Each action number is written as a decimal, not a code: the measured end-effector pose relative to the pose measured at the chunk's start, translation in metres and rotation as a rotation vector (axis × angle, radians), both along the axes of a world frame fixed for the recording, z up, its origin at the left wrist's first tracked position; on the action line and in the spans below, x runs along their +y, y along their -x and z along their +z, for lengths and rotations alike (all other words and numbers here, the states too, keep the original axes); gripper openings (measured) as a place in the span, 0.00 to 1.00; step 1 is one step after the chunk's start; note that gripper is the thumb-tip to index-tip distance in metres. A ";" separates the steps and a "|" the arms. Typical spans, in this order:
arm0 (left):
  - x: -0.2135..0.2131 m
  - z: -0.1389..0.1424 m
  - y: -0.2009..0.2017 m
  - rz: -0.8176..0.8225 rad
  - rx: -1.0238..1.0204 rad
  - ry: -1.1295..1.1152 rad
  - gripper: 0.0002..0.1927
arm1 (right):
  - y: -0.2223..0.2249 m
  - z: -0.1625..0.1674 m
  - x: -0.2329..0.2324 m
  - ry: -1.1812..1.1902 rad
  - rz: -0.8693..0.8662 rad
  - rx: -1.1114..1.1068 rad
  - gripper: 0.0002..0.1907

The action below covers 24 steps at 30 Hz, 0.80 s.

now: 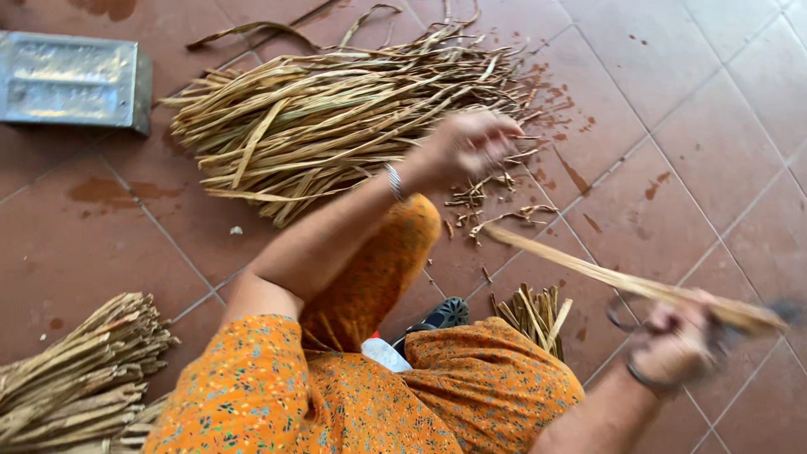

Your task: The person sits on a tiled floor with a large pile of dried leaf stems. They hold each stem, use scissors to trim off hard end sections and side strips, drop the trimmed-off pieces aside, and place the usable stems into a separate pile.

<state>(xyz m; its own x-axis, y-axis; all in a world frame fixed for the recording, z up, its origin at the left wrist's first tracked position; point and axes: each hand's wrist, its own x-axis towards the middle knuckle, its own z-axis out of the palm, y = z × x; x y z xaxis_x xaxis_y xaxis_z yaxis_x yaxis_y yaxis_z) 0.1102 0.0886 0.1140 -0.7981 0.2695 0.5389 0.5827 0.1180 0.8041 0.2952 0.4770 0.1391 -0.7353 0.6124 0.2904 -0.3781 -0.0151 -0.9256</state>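
**Condition of Dried Strips and Hands at Floor Level**

I sat on a floor (714, 101) of reddish-brown square tiles, smooth, with pale grout lines and darker damp patches. My clothing was orange fabric with a small floral print.

My right hand (677, 340) was clenched around one long dried strip (588, 271), gripped near its lower end. The strip was flat, narrow and straw-coloured, fibrous in look, and ran up and to the left from the fist, held above the tiles between my two hands. The hand was motion-blurred; a dark object showed in the same grip, and I could not tell what it was. A dark band sat on that wrist.

My left hand (471, 145) was raised over the near edge of the large pile (336, 109), fingers curled. Blur prevented me from telling whether it held anything. A silver bangle (394, 181) circled that wrist.

The large pile consisted of long, flat, tan strips lying loosely and roughly parallel, ends ragged. Short curled scraps (496, 206) and brown flakes lay just beside it. A tighter bundle (80, 370) of similar strips lay at my left, and short upright cut pieces (534, 313) stood near my knee. A dull metal box (71, 80) rested at the upper left.
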 end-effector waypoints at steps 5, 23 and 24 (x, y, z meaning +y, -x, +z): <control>-0.160 -0.072 0.031 0.434 -0.281 0.435 0.08 | -0.046 0.011 0.083 -0.217 -0.327 -0.082 0.07; -0.127 -0.220 0.026 0.649 -0.102 1.290 0.02 | -0.157 -0.064 0.168 -1.421 -0.361 -0.793 0.04; -0.127 -0.222 0.030 0.652 -0.035 1.050 0.08 | -0.157 -0.078 0.166 -1.423 -0.336 -0.845 0.04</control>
<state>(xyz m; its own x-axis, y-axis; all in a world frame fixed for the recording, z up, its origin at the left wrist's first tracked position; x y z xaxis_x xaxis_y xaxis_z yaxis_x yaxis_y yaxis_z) 0.0806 -0.0380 -0.1078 -0.9551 0.1044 0.2773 0.1528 0.9754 0.1589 0.4525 0.6433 0.0612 -0.8633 0.3804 0.3316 0.3818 0.9220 -0.0637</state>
